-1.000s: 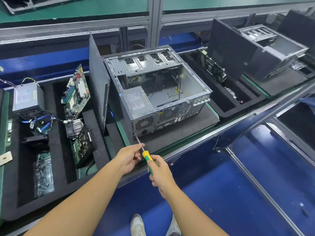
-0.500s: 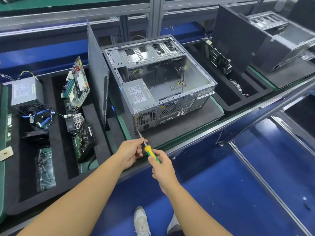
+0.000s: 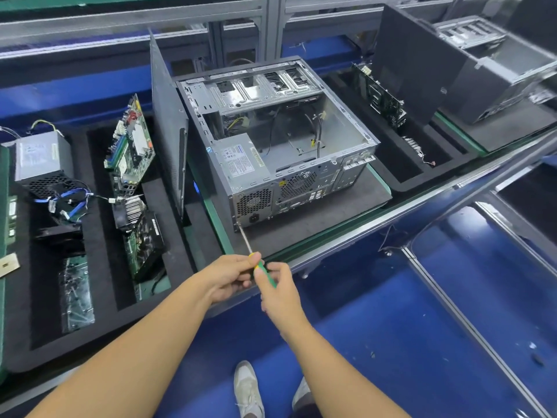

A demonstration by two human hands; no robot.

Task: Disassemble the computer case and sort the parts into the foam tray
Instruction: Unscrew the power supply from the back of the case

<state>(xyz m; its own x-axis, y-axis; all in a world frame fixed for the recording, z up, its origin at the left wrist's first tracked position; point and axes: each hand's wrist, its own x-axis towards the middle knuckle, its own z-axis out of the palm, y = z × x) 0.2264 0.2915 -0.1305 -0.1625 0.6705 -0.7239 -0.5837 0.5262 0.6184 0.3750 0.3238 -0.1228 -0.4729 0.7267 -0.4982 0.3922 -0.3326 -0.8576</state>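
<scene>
The computer case (image 3: 271, 152) is bare sheet metal inside, silver-grey with a dull sheen, and its rear face is punched with fan grilles. Left of the case, the side panel (image 3: 168, 140) looks matt dark grey and finely textured. Further left, the foam tray (image 3: 102, 267) is black, soft and matt. In front of the case, the screwdriver (image 3: 244, 238) I hold has a bright steel shaft and a smooth yellow-and-green plastic handle. Under the case, the dark mat (image 3: 316, 218) is matt, perhaps rubber.
</scene>
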